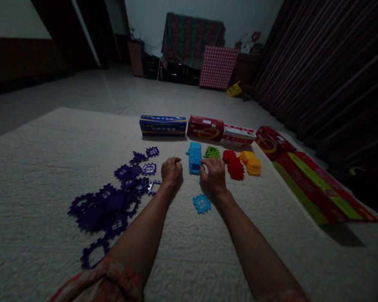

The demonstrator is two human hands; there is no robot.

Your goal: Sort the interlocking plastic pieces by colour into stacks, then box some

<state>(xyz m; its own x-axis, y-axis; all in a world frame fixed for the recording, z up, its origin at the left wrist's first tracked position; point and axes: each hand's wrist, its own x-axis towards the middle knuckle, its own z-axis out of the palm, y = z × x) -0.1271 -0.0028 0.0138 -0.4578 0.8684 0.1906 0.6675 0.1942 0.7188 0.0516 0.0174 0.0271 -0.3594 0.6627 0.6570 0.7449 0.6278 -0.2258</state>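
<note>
My right hand [214, 173] is at the stack of light blue interlocking plastic tiles [194, 152], with thumb and forefinger pinched on the edge of the nearest blue tile [194, 168]. Its other fingers curl over the mat beside the stack. My left hand [172, 171] rests on the mat left of the stack, fingers curled into a loose fist with nothing showing in it. A separate blue window tile [202, 203] lies flat nearer to me. Green tiles [212, 152], red tiles [233, 165] and yellow tiles [251, 162] form overlapping piles to the right.
Many purple tiles [115, 202] lie scattered on the left of the cream mat [176, 260]. Behind the piles stand a blue box [163, 126], a dark red box [205, 128] and a white-and-red box [238, 134]. A long red-and-green box [321, 184] lies at the right.
</note>
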